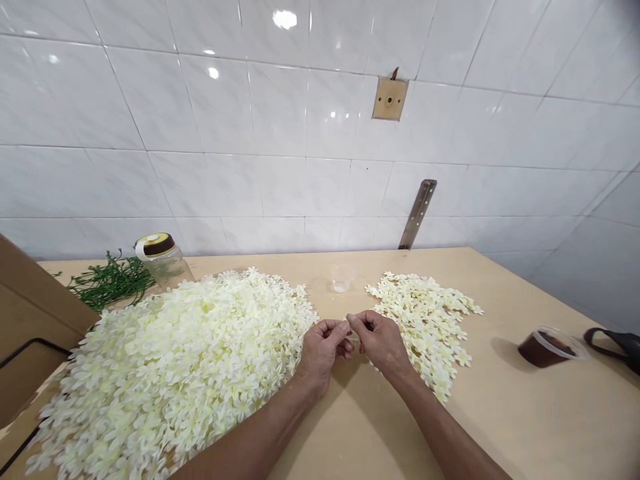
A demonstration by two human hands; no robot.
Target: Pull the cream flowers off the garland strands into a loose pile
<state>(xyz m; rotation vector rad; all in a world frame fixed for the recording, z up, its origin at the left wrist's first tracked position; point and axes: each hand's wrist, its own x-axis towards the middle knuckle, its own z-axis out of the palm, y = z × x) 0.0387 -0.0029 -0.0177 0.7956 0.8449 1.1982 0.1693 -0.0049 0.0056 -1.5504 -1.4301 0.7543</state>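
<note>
Above the tabletop, between two heaps of artificial flowers, my left hand (pixel 321 351) and my right hand (pixel 384 343) meet with their fingertips pinched close together. Whatever sits between the fingers is too small to make out. Beside my left hand spreads a large mound of pale cream artificial flower heads (pixel 190 360). A smaller, flatter heap of similar cream flowers (pixel 427 313) lies next to and partly behind my right hand. Just beyond both hands stands a small clear plastic cup (pixel 343 279) with something whitish at its bottom.
At the back left are green artificial stems (pixel 115 279) and a clear bottle (pixel 167 265). A brown box-like panel (pixel 40 320) borders the left side. On the right stand a cup of dark liquid (pixel 545 348) and a black object (pixel 620 347). A tiled wall (pixel 280 113) rises behind.
</note>
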